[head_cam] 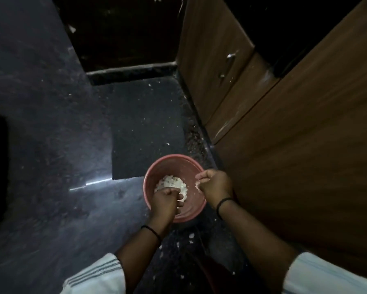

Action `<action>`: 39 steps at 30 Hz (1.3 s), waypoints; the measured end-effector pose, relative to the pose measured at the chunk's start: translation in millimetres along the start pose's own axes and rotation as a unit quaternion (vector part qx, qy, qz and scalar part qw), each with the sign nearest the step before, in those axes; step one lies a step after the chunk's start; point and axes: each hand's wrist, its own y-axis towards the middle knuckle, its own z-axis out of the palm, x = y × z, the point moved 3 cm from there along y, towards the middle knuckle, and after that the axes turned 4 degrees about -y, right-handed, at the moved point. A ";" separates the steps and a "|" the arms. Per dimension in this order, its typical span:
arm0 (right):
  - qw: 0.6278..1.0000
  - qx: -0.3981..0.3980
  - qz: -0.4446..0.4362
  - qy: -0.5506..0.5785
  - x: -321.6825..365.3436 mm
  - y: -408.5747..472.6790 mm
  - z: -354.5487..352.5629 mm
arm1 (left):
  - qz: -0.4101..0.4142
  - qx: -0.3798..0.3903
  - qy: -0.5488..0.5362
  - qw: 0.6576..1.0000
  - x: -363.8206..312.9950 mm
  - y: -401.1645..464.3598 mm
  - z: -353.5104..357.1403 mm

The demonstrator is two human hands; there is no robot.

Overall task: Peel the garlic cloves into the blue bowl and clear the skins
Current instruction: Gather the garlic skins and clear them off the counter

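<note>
Pale skins (171, 183) half-hidden under left hand (165, 198)

Lighting: dim throughout; corners fell to black. One glare streak lay on the dark polished stone floor (91, 183). Wide-angle bending at edges. Detail soft, grainy.

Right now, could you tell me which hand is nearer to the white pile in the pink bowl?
Left. The left hand is inside the pink bowl, curled right against the white pile. The right hand is at the bowl's right rim, pinching a small white scrap.
</note>
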 end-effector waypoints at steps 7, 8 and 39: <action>0.995 0.015 -0.037 -0.094 1.2 13.2 12.6 | 0.080 -0.062 0.037 0.994 13.5 13.1 13.1; 0.994 0.033 -0.038 -0.101 -0.1 15.6 16.3 | 0.093 -0.062 0.042 0.993 12.4 12.8 16.6; 0.974 0.213 -0.049 0.061 -24.3 23.5 49.0 | -0.007 0.107 -0.218 0.970 -25.8 8.6 52.2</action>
